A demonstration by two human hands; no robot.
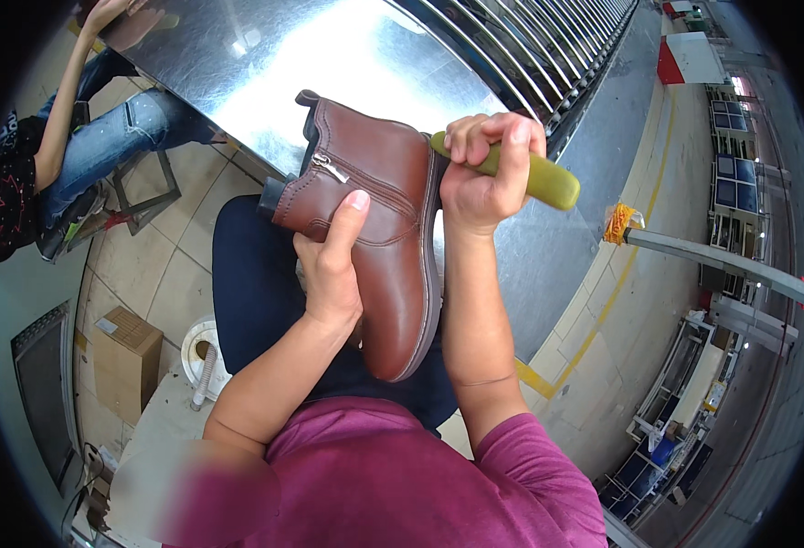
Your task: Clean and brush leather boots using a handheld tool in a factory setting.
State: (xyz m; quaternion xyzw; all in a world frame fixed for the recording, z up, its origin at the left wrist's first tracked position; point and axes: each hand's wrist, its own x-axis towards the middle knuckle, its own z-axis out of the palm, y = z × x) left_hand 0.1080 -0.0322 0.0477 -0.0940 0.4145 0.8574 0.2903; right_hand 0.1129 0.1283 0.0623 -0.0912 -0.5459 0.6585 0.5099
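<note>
A brown leather ankle boot (379, 247) with a side zipper lies tilted across my lap, its toe toward me and its dark sole edge on the right. My left hand (333, 269) grips the boot's upper, thumb pressed on the leather below the zipper pull (331, 168); its other fingers are hidden behind the boot. Wrapped in my right hand (493, 169) is a tool with a rounded olive-green handle (553, 183). The handle's far end meets the boot's heel edge; the tool's working end cannot be made out.
A shiny metal table (238, 55) stands ahead, beside a roller conveyor (521, 55). Another person in jeans (137, 128) sits at the left. A cardboard box (126, 361) and a round white container (203, 352) are at lower left. A metal bar (713, 260) juts in from the right.
</note>
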